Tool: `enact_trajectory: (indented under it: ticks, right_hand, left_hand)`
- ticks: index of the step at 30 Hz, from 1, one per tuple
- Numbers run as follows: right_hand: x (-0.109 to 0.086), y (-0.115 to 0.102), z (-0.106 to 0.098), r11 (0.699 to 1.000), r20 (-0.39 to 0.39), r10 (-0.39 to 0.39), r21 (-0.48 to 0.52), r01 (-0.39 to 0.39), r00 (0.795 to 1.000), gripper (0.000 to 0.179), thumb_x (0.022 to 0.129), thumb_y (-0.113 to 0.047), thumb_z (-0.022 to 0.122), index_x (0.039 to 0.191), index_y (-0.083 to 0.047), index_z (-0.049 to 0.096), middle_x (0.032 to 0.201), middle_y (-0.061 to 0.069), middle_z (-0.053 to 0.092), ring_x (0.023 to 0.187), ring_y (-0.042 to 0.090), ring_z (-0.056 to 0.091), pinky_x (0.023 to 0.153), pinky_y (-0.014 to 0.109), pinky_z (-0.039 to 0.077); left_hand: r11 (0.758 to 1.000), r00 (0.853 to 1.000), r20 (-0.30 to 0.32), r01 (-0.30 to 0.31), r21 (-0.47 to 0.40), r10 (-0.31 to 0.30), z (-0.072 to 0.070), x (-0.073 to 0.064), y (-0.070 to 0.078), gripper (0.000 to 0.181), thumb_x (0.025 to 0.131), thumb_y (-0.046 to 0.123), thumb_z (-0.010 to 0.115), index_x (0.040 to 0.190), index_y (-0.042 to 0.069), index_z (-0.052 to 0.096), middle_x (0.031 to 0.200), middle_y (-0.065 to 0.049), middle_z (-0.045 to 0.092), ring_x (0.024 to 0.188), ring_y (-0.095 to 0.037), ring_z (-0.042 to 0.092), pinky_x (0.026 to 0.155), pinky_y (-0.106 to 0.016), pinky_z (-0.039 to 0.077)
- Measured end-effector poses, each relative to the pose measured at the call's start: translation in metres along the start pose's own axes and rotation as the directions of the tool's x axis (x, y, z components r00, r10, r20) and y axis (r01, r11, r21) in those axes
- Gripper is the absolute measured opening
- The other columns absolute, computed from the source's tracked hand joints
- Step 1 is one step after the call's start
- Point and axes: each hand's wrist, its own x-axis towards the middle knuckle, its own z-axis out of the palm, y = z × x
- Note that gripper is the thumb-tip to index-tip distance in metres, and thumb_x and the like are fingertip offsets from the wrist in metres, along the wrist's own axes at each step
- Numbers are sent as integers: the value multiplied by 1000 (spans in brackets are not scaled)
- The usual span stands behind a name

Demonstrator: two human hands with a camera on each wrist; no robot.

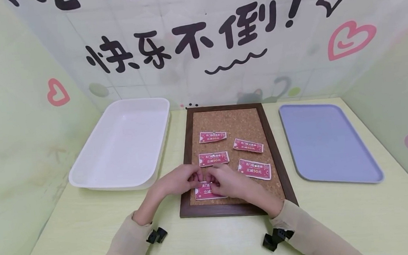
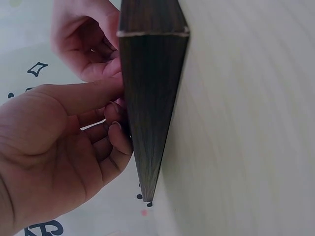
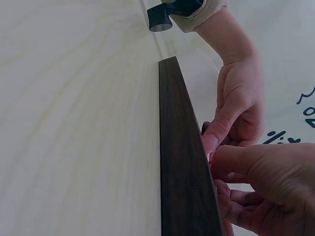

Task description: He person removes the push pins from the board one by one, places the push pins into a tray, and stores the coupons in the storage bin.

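A framed corkboard [image 1: 227,120] bears several pink paper coupons with white print. The lowest coupon on the left [image 1: 202,194] lies partly under both hands. My left hand [image 1: 182,179] bends in from the left, its thumb and curled fingers pinching near this coupon's upper edge. From the right, my right hand [image 1: 230,182] pinches at the coupon's upper middle, thumb over its printed face. The fingertips meet closely, and whether a pin is between them is hidden. In the left wrist view the dark wooden frame [image 2: 150,98] covers the fingertips' contact.
A white plastic tub [image 1: 124,144] stands left of the board, and a blue-purple tray [image 1: 331,143] lies to its right. Other coupons, such as the upper left one [image 1: 212,137] and the right one [image 1: 254,169], show small pin heads. A printed wall rises behind.
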Motion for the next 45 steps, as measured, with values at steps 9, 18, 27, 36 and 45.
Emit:
enact_trajectory:
  ticks: [9, 18, 27, 36, 45]
  right_hand:
    - [0, 2, 2, 1000, -35, -29, -7, 29, 999, 16, 77, 6, 70, 87, -5, 63, 79, 2, 57, 63, 4, 47, 55, 20, 45]
    - [1, 6, 2, 996, -43, -68, 51, 70, 997, 16, 78, 6, 71, 85, -5, 62, 74, -1, 57, 61, 2, 47, 54, 19, 45]
    - [2, 7, 1, 995, -47, -99, 27, 100, 994, 16, 78, 5, 70, 84, -6, 62, 73, -3, 55, 62, 3, 46, 53, 19, 44]
    - [1, 9, 2, 995, -42, -95, 38, 97, 995, 17, 77, 5, 70, 83, -7, 61, 72, -3, 54, 61, 2, 45, 52, 19, 42]
    - [0, 12, -2, 993, -26, -57, 104, 59, 998, 16, 77, 2, 72, 83, -9, 63, 70, -7, 55, 61, 2, 49, 55, 20, 47]
  left_hand:
    - [1000, 1000, 3, 4, -7, -4, 0, 0, 0, 9, 94, 3, 70, 91, 8, 63, 70, 4, 50, 64, -8, 45, 62, -24, 40]
    - [1000, 1000, 6, 17, -26, -17, 0, -1, 1, 7, 95, 3, 68, 91, 6, 63, 73, 3, 53, 66, -9, 46, 62, -24, 41]
    - [999, 1000, 6, 12, -29, -12, -1, -1, 1, 5, 95, 2, 67, 92, 5, 63, 76, 2, 55, 66, -10, 47, 61, -24, 41]
    - [999, 1000, 7, 14, -31, -14, 0, -1, 0, 5, 95, 2, 67, 93, 5, 63, 78, 1, 57, 68, -10, 49, 62, -25, 43]
    - [999, 1000, 7, 18, -33, -18, 0, -1, 0, 4, 95, 3, 67, 94, 4, 63, 77, 2, 57, 67, -10, 48, 62, -25, 43]
